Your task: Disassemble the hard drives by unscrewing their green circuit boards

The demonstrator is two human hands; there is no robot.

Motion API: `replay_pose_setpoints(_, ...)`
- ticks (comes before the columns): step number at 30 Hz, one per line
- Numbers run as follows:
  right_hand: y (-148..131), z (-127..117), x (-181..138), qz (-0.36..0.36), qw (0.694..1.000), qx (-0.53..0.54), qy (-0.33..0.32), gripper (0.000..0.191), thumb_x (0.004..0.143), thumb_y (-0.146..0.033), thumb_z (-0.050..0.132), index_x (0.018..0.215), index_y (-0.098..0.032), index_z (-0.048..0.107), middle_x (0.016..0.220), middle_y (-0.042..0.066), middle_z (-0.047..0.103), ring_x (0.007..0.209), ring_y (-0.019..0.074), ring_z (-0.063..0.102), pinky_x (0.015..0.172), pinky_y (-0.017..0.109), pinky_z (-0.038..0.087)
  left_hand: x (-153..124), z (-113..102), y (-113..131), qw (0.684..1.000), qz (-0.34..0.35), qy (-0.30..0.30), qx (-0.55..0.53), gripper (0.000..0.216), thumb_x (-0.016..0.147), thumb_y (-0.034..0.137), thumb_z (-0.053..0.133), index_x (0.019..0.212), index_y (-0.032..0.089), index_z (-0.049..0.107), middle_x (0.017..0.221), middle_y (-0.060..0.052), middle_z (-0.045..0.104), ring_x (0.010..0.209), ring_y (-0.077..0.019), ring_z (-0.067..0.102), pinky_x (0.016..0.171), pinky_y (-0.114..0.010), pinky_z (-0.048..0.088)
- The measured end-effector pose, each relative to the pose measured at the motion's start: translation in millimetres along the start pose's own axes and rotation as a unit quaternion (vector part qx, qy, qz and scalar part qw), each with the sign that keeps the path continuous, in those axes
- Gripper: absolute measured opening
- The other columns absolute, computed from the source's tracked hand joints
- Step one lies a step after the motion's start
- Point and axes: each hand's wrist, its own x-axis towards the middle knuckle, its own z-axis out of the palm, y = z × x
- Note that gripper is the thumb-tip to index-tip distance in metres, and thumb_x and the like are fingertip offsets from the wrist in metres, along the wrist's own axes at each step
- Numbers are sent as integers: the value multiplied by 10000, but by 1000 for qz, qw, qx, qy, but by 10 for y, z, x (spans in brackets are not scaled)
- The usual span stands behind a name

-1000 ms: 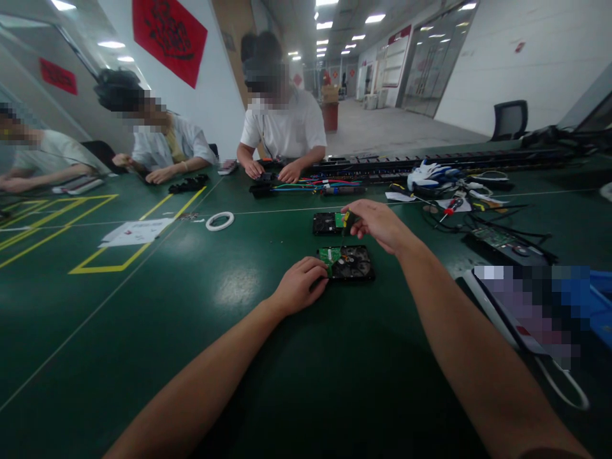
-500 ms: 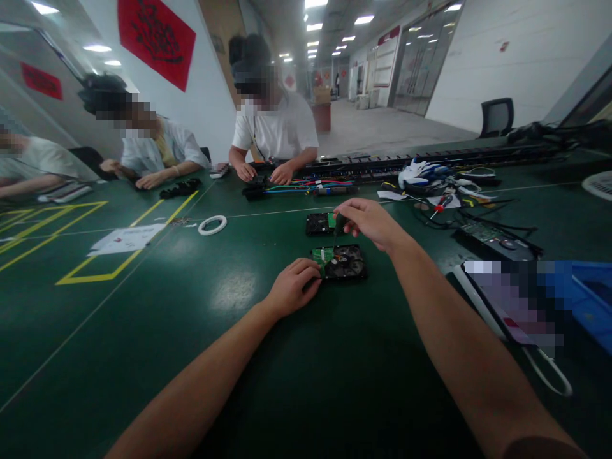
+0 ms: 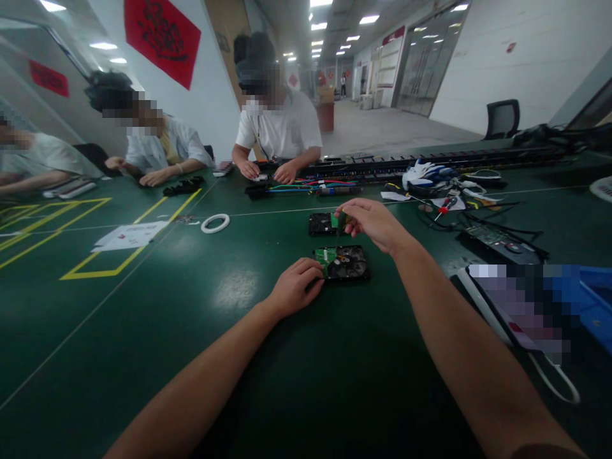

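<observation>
A black hard drive (image 3: 348,262) with a green circuit board lies flat on the green table (image 3: 143,319). My left hand (image 3: 295,287) rests against its left edge with fingers curled, gripping it. My right hand (image 3: 373,223) hovers just above and behind the drive, pinched on a small dark screwdriver (image 3: 340,224) that points down. A second hard drive (image 3: 322,224) lies a little further back, partly behind the screwdriver.
Three people sit across the table, their hands on cables and parts. A white tape ring (image 3: 215,223) and a paper sheet (image 3: 131,234) lie to the left. Tools, gloves and cables (image 3: 449,191) are at the right; a blue bin (image 3: 595,306) stands near the right edge.
My right hand with the screwdriver has shifted only slightly above the drive. The left hand stays on the drive's edge. The view swayed a little.
</observation>
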Motion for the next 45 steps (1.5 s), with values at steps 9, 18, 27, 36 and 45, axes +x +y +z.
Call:
replay_pose_setpoints(9,37,-11,-11,-38,998,-55,-16,211,895,-412,684,985,-225,717,764,18,631,585,107,533,452,228,365,4,8,-6,1000,5,-1,2,82,940,221,585,1015,206,615,1131,-83,657,1083,-220,611,924,-412,555)
replay_pose_setpoints(18,0,30,-11,7,1000,15,-17,144,932,-315,606,939,-196,688,951,78,706,620,122,614,518,257,470,6,-10,1,1000,4,0,0,75,935,218,588,1004,207,615,1128,-84,657,1087,-219,612,928,-409,555)
replay_pose_setpoints(27,34,9,-10,-13,999,-44,2,180,895,-408,680,909,-229,684,746,8,604,565,107,527,447,245,364,15,-19,13,1000,1,-2,1,81,937,222,582,1012,207,611,1130,-83,658,1091,-221,615,916,-410,564)
replay_pose_setpoints(36,20,41,-14,18,1000,-19,-13,242,900,-445,678,901,-216,599,957,76,713,616,124,596,472,257,426,18,-21,15,1000,6,1,-3,84,938,221,581,1011,208,619,1127,-90,659,1090,-227,622,914,-427,569)
replay_pose_setpoints(45,2,53,-17,19,999,7,-29,199,970,-345,542,950,-190,664,915,83,677,577,120,592,464,263,429,25,-31,25,1000,2,-2,0,78,937,220,583,1007,207,616,1122,-91,662,1093,-227,620,924,-420,564)
